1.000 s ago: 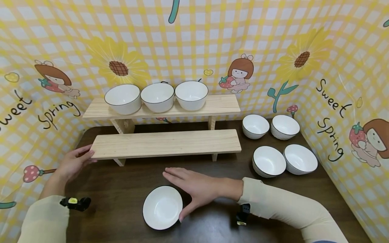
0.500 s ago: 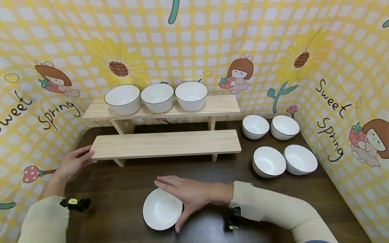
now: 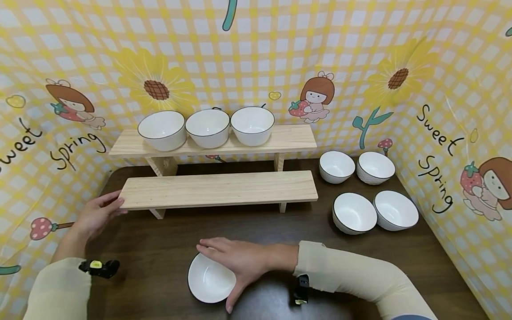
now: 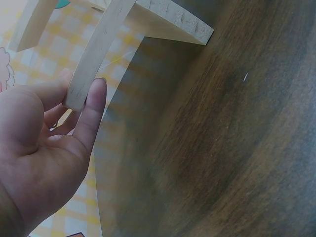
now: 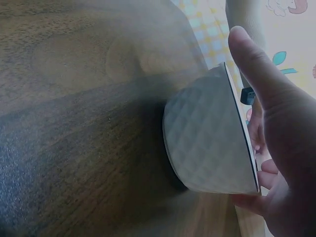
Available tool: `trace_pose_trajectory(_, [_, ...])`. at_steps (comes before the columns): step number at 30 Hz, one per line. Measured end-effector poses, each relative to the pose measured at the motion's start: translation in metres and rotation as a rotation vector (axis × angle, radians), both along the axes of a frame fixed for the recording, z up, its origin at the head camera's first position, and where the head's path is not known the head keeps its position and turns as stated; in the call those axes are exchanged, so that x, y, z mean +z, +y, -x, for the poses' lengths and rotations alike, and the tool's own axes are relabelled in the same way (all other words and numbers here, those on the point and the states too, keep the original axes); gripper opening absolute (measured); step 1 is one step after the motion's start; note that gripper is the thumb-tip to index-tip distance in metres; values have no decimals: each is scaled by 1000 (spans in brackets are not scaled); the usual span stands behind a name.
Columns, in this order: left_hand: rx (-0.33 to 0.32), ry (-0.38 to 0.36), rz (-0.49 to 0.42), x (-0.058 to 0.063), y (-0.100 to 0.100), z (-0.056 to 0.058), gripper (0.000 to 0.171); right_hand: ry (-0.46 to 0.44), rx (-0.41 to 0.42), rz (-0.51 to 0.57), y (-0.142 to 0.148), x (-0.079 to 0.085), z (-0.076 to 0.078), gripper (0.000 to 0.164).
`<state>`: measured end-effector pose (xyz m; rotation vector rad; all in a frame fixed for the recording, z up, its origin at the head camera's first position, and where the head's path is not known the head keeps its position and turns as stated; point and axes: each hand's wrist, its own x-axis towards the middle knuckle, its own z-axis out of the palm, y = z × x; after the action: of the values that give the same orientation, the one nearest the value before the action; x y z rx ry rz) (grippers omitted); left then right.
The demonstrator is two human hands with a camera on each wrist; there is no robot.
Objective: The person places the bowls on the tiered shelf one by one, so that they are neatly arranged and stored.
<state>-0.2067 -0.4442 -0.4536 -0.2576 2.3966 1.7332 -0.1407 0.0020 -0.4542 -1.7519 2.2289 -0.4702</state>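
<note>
My left hand [image 3: 95,215] pinches the left end of the lower wooden shelf board [image 3: 220,190]; in the left wrist view the thumb and fingers lie on either side of the board's end [image 4: 91,64]. My right hand [image 3: 244,262] reaches over a white bowl [image 3: 210,280] with a dark rim at the front of the table. Its fingers are straight and spread from the thumb. From the right wrist, the bowl's diamond-patterned side [image 5: 210,133] shows, with the thumb [image 5: 252,59] beside the rim and the fingertips right at the rim's other side. The hand hides part of the bowl's right.
On the upper shelf board [image 3: 294,137], three white bowls stand in a row, the rightmost bowl [image 3: 252,126] near its middle. Several more bowls, such as a front one [image 3: 354,213], stand on the dark table [image 3: 160,249] at right. A yellow checked cloth [image 3: 256,53] surrounds the table.
My right hand has moved left and toward me, from beside the front bowl to over its right part. The left hand and the bowls have stayed in place.
</note>
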Motion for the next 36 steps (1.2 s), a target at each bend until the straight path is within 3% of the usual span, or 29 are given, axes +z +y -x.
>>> trace_pose_trajectory(16, [6,7,-59,2,1,0,82,57,0,-36,-7,-7,-2,140])
trace_pose_trajectory(26, [7,-8,4,1,-1,0,84,75,2,-60,-9,-10,2,140])
trace_pose_trajectory(36, [7,2,41,1,0,0,81,8,-5,-74,-9,-11,5,133])
